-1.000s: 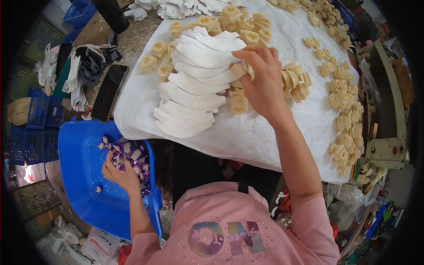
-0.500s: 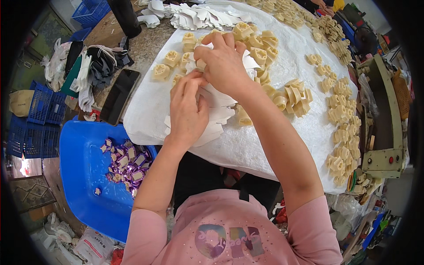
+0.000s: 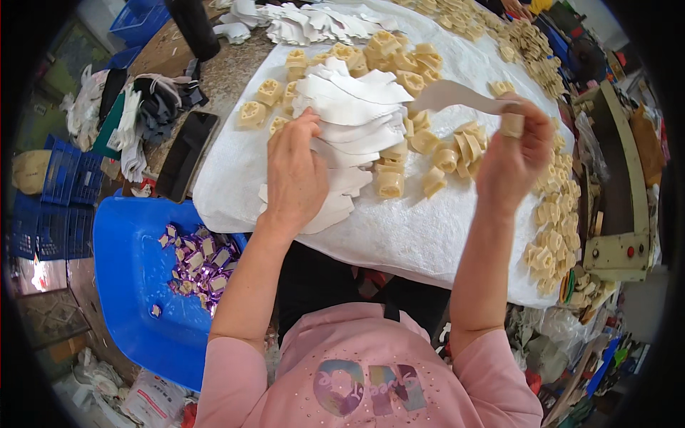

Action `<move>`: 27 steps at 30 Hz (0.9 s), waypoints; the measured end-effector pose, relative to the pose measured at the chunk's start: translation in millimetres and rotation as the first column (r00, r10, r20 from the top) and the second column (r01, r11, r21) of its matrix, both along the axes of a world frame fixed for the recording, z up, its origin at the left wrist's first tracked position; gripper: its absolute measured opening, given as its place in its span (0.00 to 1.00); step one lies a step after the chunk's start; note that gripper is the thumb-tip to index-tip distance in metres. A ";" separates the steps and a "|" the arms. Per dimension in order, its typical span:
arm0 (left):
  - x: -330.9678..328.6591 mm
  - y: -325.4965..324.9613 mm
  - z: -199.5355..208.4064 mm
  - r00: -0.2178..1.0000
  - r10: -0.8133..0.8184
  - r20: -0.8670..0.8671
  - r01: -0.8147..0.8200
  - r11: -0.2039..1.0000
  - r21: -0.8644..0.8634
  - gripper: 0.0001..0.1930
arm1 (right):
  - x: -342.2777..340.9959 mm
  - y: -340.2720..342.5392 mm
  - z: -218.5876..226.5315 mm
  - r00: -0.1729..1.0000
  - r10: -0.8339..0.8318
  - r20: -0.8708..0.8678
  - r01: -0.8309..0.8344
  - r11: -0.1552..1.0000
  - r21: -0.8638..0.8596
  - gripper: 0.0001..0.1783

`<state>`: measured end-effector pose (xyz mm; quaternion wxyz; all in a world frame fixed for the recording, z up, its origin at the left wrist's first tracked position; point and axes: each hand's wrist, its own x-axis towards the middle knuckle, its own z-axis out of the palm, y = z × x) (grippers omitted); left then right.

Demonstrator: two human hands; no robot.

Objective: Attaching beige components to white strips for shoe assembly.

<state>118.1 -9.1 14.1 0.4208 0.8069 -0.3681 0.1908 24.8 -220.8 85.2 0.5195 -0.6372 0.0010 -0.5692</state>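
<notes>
My right hand (image 3: 515, 160) is raised over the right part of the table, its fingers pinching the end of a curved white strip (image 3: 457, 96) that points left. A small cream band or piece shows at its thumb; I cannot tell which. My left hand (image 3: 296, 175) lies on the left edge of a fanned stack of white strips (image 3: 357, 107), fingers stretched along it, gripping nothing. Around the stack stand cream moulded pieces with hollow ribbed ends (image 3: 390, 184), some in a loose cluster (image 3: 467, 146) between my hands.
A white cloth (image 3: 399, 242) covers the table. More cream pieces (image 3: 553, 235) line its right side; more white strips (image 3: 321, 21) lie at the back. At left are a phone (image 3: 187, 157), gloves (image 3: 128, 121), a dark cylinder (image 3: 193, 28) and a blue tub (image 3: 121, 285) with purple-wrapped pieces (image 3: 203, 264).
My right hand has moved from the stack out to the right, now with one white strip in its fingers. The left hand has stayed on the stack, whose top now shows.
</notes>
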 end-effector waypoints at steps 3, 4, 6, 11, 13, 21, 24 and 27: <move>-13.7 -3.6 15.8 0.998 -0.017 0.059 0.015 0.999 0.036 0.18 | -28.5 -5.0 19.9 0.979 0.052 -0.198 -0.106 0.956 -0.275 0.06; -23.7 -5.7 27.2 0.990 0.000 0.141 -0.011 0.997 0.080 0.18 | -38.8 -2.3 21.1 0.945 0.034 -0.326 -0.147 0.933 -0.330 0.09; -48.6 -13.7 42.7 0.975 -0.216 0.058 0.212 0.975 0.064 0.17 | -47.9 8.8 15.7 0.887 0.019 -0.462 -0.261 0.844 -0.468 0.13; -87.3 -21.5 13.4 0.828 -0.533 -0.176 0.532 0.845 -0.058 0.16 | -64.1 13.0 -4.3 0.719 0.286 -0.634 -0.590 0.732 -0.340 0.16; -93.4 -15.3 11.5 0.748 -0.429 -0.507 0.406 0.899 -0.162 0.12 | -73.0 -6.5 -27.0 0.705 0.329 -0.628 -0.523 0.840 -0.147 0.18; -113.6 -17.7 -5.9 0.508 -0.449 -0.735 0.307 0.892 -0.333 0.19 | -77.2 12.8 -92.9 0.602 -0.269 -0.752 -0.027 0.934 -0.355 0.24; -114.4 -16.9 -8.8 0.528 -0.437 -0.729 0.317 0.897 -0.308 0.20 | -87.9 5.4 -90.7 0.415 -0.437 -0.798 0.002 0.878 -0.479 0.22; -115.2 -15.2 -12.5 0.534 -0.419 -0.734 0.297 0.906 -0.302 0.21 | -102.7 -1.4 -95.0 0.425 -0.537 -0.729 -0.044 0.792 -0.609 0.20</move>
